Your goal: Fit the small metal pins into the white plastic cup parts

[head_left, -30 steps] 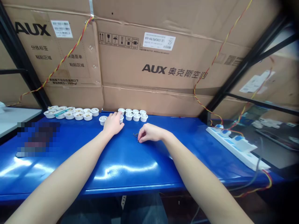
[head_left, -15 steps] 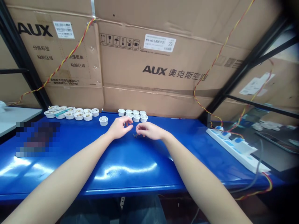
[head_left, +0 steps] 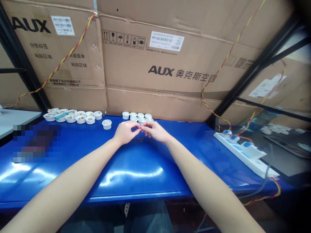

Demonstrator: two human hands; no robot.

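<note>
My left hand (head_left: 126,132) and my right hand (head_left: 155,131) meet fingertip to fingertip above the blue table (head_left: 136,168). Both are closed in a pinch, and whatever sits between the fingertips is too small to make out. Just below them lies a little cluster of small dark pieces (head_left: 140,139), perhaps screws. Behind my hands stand two rows of small white round cups (head_left: 125,115), partly covered by my fingers. A single white cup (head_left: 107,124) stands apart, to the left of my left hand.
More white cups (head_left: 90,120) with small pieces inside stand at the back left, a teal strip (head_left: 63,115) across them. A white power strip (head_left: 245,155) lies on the right. Cardboard (head_left: 170,97) walls the back. A blurred dark patch (head_left: 36,144) is at left.
My right hand has lifted from the small dark pieces and moved up to my left hand. The fingertips, apart before, now touch. The view has shifted slightly.
</note>
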